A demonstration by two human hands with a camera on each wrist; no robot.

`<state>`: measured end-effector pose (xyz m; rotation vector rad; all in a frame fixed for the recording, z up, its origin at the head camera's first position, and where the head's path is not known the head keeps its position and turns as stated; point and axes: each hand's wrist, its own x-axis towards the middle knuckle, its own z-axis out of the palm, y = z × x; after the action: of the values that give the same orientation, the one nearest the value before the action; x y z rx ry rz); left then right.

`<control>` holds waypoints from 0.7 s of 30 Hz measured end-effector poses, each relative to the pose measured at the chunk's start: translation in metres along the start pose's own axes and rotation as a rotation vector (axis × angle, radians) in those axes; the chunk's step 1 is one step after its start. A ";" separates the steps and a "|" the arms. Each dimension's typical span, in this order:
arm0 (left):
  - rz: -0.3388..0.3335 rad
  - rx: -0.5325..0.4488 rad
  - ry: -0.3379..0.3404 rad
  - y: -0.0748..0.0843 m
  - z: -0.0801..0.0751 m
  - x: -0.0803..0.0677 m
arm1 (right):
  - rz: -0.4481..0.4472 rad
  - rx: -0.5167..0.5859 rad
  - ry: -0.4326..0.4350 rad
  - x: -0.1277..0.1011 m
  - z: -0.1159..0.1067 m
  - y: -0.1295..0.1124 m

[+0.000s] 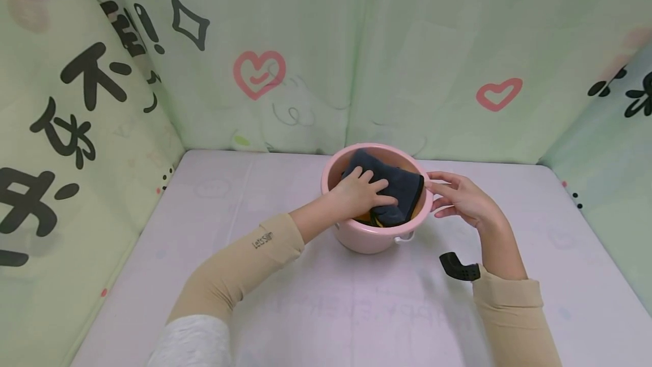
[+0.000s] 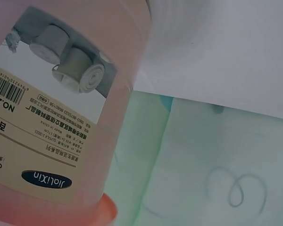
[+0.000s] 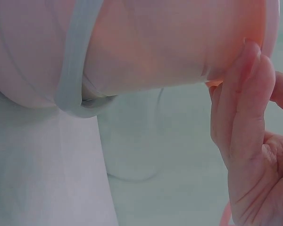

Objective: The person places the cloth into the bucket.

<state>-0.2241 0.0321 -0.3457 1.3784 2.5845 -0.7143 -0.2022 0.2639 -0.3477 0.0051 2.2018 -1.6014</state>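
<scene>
A pink bucket point(image 1: 374, 240) stands upright near the back of the table. Inside it lies a folded dark blue cloth point(image 1: 397, 180) with a black edge, over something yellow that is mostly hidden. My left hand point(image 1: 358, 192) rests on the cloth with its fingers spread. At the bucket's right rim, my right hand point(image 1: 466, 200) touches the outside with nearly straight fingertips, as the right wrist view also shows with the fingers point(image 3: 247, 103) against the wall. The bucket's pale handle point(image 3: 75, 61) hangs down its side. In the left wrist view a printed label point(image 2: 42, 127) covers part of the bucket.
The table point(image 1: 285, 304) has a pale lilac cover. Green printed curtains point(image 1: 305, 27) rise behind it and at both sides, close behind the bucket. A black curved piece point(image 1: 458, 268) sticks out at my right wrist.
</scene>
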 end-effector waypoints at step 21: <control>-0.048 -0.545 0.226 -0.060 -0.010 -0.052 | -0.038 -0.412 -0.075 0.001 -0.011 -0.018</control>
<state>-0.2417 -0.0303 -0.2992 1.2709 2.6871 0.1580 -0.2109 0.2670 -0.3285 -0.2128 2.4403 -1.1184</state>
